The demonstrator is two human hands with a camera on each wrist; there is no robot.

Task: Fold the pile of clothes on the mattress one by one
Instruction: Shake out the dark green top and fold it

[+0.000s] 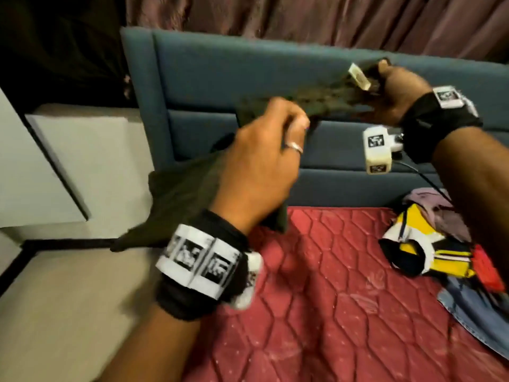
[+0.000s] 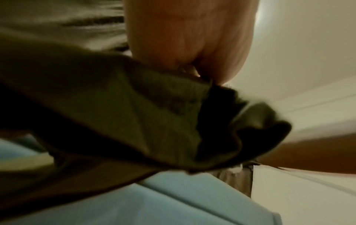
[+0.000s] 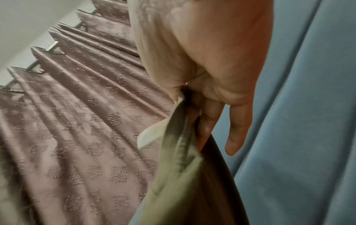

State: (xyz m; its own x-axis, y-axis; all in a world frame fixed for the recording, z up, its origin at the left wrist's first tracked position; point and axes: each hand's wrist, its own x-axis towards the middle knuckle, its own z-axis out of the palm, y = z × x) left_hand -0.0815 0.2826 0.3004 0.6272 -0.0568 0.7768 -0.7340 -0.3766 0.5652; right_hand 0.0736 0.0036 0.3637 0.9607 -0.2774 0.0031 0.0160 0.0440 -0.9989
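Note:
I hold a dark olive garment (image 1: 187, 186) up in the air in front of the blue headboard (image 1: 220, 70). My left hand (image 1: 264, 161) grips its bunched top edge, and the cloth hangs down below the wrist. My right hand (image 1: 396, 89) pinches the other end of that edge, where a white label (image 1: 359, 77) sticks out. The olive garment (image 2: 119, 115) fills the left wrist view under my curled left hand (image 2: 192, 45). In the right wrist view the olive garment (image 3: 185, 175) hangs from my right hand (image 3: 212, 91). The pile of clothes (image 1: 451, 244) lies at the right on the red quilted mattress (image 1: 316, 312).
A yellow, white and black garment (image 1: 413, 244) tops the pile, with denim (image 1: 479, 312) and a mauve piece (image 1: 429, 199) beside it. Mauve patterned curtains (image 1: 303, 15) hang behind the headboard. Pale floor (image 1: 68, 312) and a white cabinet (image 1: 49, 161) lie left of the mattress.

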